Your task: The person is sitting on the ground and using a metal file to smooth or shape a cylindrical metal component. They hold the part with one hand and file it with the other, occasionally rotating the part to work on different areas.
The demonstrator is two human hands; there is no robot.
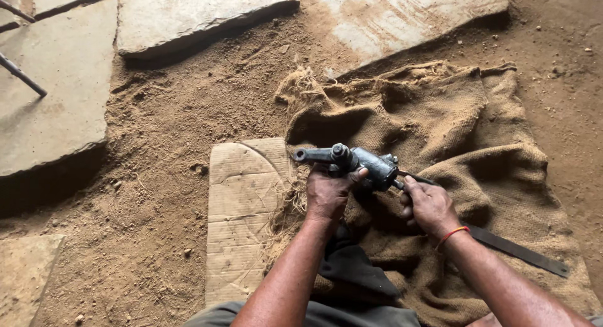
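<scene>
We see our left hand gripping a dark greasy metal part over the burlap sacking. Our right hand, red thread at the wrist, presses a flat metal strip against the part's right end. A cardboard piece lies beside the sacking on sandy ground; stone slabs sit beyond.

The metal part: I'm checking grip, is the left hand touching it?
Touching. The head view shows the left hand with its fingers wrapped around the dark metal part.
</scene>
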